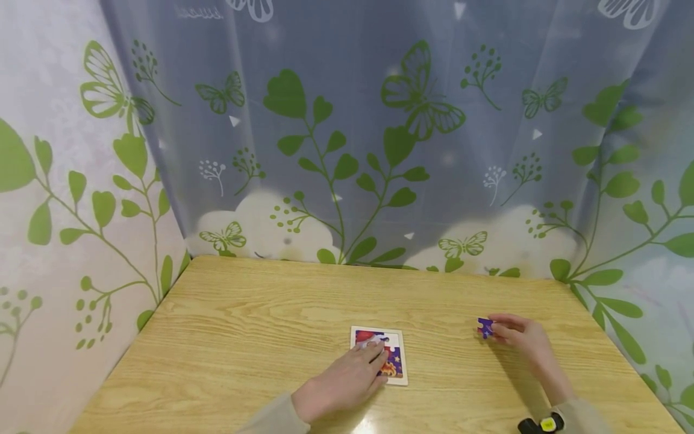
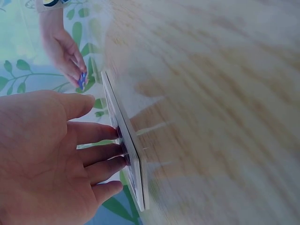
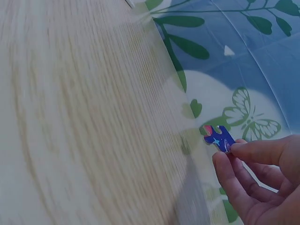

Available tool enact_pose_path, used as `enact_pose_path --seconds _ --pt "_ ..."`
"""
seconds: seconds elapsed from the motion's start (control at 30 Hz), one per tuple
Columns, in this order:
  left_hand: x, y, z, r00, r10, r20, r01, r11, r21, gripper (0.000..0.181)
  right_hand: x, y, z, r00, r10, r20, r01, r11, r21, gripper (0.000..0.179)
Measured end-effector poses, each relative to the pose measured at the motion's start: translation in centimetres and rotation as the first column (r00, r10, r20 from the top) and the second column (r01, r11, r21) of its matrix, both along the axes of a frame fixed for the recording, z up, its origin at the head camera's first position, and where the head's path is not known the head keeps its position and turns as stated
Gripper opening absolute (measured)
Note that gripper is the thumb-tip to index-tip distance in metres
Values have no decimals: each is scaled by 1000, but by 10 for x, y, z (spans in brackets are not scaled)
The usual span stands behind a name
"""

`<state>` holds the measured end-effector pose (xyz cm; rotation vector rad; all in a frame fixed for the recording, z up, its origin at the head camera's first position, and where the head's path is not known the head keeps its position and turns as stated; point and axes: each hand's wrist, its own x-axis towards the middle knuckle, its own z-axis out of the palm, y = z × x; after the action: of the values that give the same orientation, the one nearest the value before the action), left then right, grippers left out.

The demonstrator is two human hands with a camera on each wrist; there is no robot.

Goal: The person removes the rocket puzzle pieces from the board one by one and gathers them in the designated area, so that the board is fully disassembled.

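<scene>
A small jigsaw puzzle in a white frame (image 1: 402, 381) lies on the wooden table, its purple, red and orange picture partly covered by my left hand (image 1: 347, 377). The fingers of that hand are fairly straight, with their tips on the puzzle's surface, as the left wrist view also shows. A white gap shows at the puzzle's upper right. Off to the right, above the table, my right hand (image 1: 523, 340) pinches a purple puzzle piece (image 3: 220, 139) between thumb and fingers. The piece has a red corner and a light blue star.
The wood-grain table (image 1: 244, 313) is bounded by a blue-grey curtain (image 1: 347, 120) with green leaves and butterflies at the back, and by similar cloth at both sides. A black band with a yellow face (image 1: 547, 424) is on the right wrist.
</scene>
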<state>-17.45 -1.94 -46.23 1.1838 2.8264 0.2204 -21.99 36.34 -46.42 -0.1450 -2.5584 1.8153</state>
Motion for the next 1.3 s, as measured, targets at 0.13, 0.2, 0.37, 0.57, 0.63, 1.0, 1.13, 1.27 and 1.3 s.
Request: enact_pose_path --seconds 0.13,0.2,0.37,0.57,0.63,1.0,1.13,1.27,1.3 --pt "0 0 0 1000 1 1 -1 1000 3 53 0 12 1 1000 -1 11 0 999 47 41" --pt "0 0 0 1000 -1 -2 1 1000 3 53 1 17 0 1000 -7 7 6 998 66 41" --pt "0 0 0 1000 -4 -8 4 1000 3 53 0 29 -2 1000 -12 14 10 995 102 41" --pt "-1 0 0 1000 -6 -4 6 1000 4 53 -2 39 -2 999 -4 47 -2 992 126 36" --pt "-1 0 0 1000 -5 0 5 1000 4 53 -3 42 -3 999 -6 51 -1 990 143 36" --pt "0 0 0 1000 -8 -1 8 1000 -8 53 -7 50 -5 995 12 100 -27 988 150 42" --pt "-1 0 0 1000 -3 -3 3 1000 -14 53 -8 47 -3 994 -9 108 -13 979 203 43" --pt "-2 1 -1 1000 5 7 -5 1000 -17 53 -10 46 -2 996 -19 91 -5 967 256 40" --pt "-2 1 -1 1000 5 7 -5 1000 -18 54 -10 46 -2 996 -23 86 -1 965 264 39"
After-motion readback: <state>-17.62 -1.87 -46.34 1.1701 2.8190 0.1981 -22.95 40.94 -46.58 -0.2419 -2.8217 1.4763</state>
